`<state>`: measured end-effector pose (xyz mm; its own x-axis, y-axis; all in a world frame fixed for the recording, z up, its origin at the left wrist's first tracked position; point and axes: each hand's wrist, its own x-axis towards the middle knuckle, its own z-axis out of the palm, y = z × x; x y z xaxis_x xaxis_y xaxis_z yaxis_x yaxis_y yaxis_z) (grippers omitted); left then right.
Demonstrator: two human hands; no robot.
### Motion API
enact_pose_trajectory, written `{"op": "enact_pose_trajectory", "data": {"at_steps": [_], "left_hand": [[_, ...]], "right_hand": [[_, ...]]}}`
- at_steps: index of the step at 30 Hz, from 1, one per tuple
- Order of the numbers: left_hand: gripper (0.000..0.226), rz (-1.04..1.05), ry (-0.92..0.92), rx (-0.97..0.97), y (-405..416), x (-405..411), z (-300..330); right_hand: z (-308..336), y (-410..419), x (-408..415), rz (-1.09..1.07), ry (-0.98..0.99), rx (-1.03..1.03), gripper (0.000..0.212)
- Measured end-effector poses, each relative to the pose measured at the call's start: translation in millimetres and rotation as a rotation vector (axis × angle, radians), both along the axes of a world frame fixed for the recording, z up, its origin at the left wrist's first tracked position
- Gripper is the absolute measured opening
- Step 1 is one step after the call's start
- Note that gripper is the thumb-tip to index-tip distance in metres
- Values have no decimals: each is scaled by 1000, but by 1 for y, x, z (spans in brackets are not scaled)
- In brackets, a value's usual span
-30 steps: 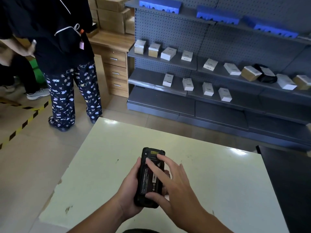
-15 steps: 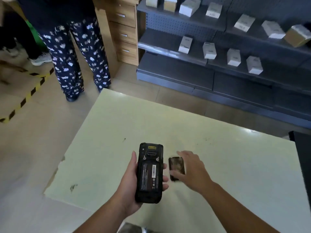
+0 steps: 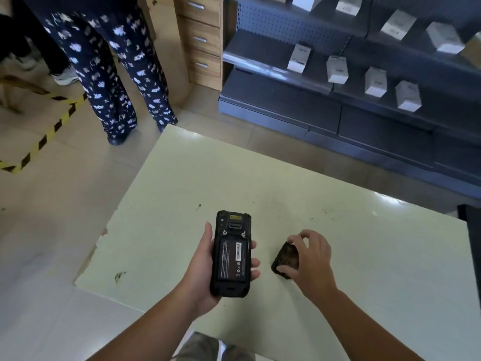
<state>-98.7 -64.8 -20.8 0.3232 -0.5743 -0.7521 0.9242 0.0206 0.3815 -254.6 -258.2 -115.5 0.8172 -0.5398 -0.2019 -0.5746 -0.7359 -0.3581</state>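
Observation:
A black handheld scanner (image 3: 231, 254) lies back-up in my left hand (image 3: 200, 267), whose fingers curl round its sides; its battery with a barcode label is exposed. To its right, my right hand (image 3: 311, 259) pinches a small black battery cover (image 3: 286, 259) between thumb and fingers, low over the pale green table (image 3: 166, 204). I cannot tell whether the cover touches the table.
A person in dark patterned trousers (image 3: 114, 74) stands on the floor beyond the table's far left corner. Wooden drawers (image 3: 201, 40) and grey shelving (image 3: 299, 100) with several white boxes lie behind. Yellow-black tape (image 3: 49, 134) marks the floor. A dark surface (image 3: 471, 230) borders the right.
My right hand lifted the cover off the scanner's back and carried it to the right, down toward the table. The view tilted downward. My left hand kept holding the scanner.

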Motion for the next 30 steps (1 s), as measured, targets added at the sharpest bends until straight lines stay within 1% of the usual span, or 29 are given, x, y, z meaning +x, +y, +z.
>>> {"op": "enact_pose_trajectory", "data": {"at_steps": [2,3,4,6,7,8,9,10,12,14,17,19,21,26,30], "left_hand": [[85,0,-6,1,-3,0,8],[84,-6,-13,2,-4,-1,14],[84,-13,-23,1,-5,-1,21],[83,-29,-44,-11,-8,-3,35],[83,-41,-61,-20,-9,-5,43],[82,-57,-82,-24,-11,-6,51],[81,-77,-106,-25,-13,-7,57],[81,-97,-131,-30,-15,-9,63],[81,-133,-173,-53,-18,-11,76],[79,-150,-181,-76,-20,-12,88],[77,-153,-165,-121,-21,-16,99],[74,-148,-170,-133,-23,-18,102],[73,-144,-173,-135,-24,-19,104],[74,-147,-197,-124,-25,-21,106],[79,-155,-215,-156,-26,-23,111]], "right_hand": [[12,-2,-4,-69,-49,206,46],[24,-3,-4,-101,-74,279,40],[39,-5,-1,-151,-141,301,38],[89,-7,13,-274,-385,316,38],[122,-5,21,-287,-522,362,38],[154,1,28,-246,-619,429,37],[182,9,31,-153,-662,491,37],[203,20,33,-47,-649,520,36],[224,42,34,122,-553,509,37],[231,51,35,181,-491,532,38],[241,50,38,228,-501,488,38],[248,48,40,237,-472,492,37],[249,48,41,247,-447,497,37],[246,41,33,275,-444,422,37],[238,38,27,322,-425,337,47]]}}
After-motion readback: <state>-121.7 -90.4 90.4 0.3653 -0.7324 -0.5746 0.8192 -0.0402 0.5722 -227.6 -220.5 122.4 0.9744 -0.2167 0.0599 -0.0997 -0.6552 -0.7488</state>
